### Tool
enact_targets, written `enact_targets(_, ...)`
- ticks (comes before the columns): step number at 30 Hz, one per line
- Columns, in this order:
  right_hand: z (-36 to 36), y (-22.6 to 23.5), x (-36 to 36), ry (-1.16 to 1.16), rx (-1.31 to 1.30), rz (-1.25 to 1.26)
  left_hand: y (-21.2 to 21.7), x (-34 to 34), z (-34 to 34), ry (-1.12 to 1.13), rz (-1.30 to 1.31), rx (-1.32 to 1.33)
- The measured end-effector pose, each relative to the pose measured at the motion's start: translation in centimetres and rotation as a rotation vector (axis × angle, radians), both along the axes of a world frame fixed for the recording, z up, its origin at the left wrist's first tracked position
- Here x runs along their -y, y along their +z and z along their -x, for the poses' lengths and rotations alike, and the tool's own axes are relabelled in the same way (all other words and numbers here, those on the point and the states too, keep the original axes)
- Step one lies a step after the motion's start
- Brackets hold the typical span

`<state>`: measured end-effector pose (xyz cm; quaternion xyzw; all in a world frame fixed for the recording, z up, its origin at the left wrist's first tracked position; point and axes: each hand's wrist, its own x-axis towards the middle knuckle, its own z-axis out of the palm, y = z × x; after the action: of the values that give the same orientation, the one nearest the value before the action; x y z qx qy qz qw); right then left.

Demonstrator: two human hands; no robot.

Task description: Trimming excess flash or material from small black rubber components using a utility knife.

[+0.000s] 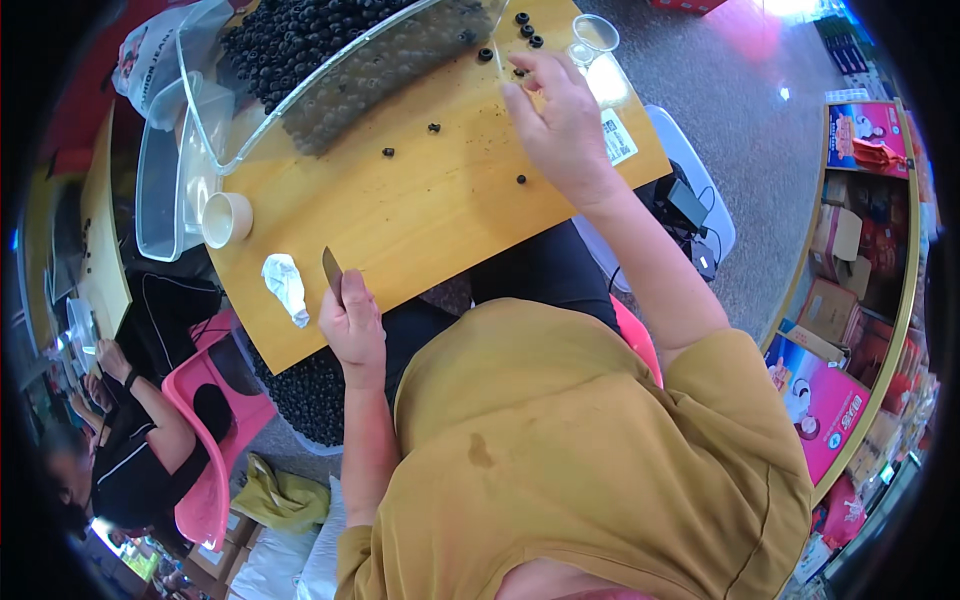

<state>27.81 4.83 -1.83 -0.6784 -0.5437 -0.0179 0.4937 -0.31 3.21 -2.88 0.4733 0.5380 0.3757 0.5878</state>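
My left hand [352,325] grips a small knife near the front edge of the wooden table [330,210], its dark blade [332,270] pointing up and away from me. Over the far right of the table is my right hand [562,130], thumb and index finger apart, with a small black round part [519,72] between their tips. Several similar black parts [527,31] lie just beyond it. Two loose ones, a black part [388,152] and another [521,179], rest on the tabletop. Many more fill the large clear plastic bin [232,168] at the far left.
A white cup [228,219] and crumpled white tissue [285,288] sit at the table's left. A small clear cup [596,33] stands at the far right, by a white printed label [618,138]. Another person [150,420] sits at left on a pink chair [212,480].
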Motion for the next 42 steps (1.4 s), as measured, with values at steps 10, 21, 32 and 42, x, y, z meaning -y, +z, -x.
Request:
enact_targets(10, -2.0, -3.0, 2.6, -0.04, 0.157, 0.243, -0.1, -0.8, -1.4, -0.156, -0.526, -0.843)
enact_targets(21, -2.3, -3.5, 2.5, 0.002, 0.072, 0.183, 0.5, -3.0, -3.5, -0.175, -0.767, -1.075)
enact_targets(32, -2.5, -4.3, 2.7, 0.014, 0.14, 0.163, 1.4, 9.2, 7.6, -0.292, -0.661, -1.149)
enact_targets(42, -1.0, -4.3, 5.0, 0.153, 0.283, 0.195, -3.2, 23.2, 15.7, 0.139, 0.011, -1.092)
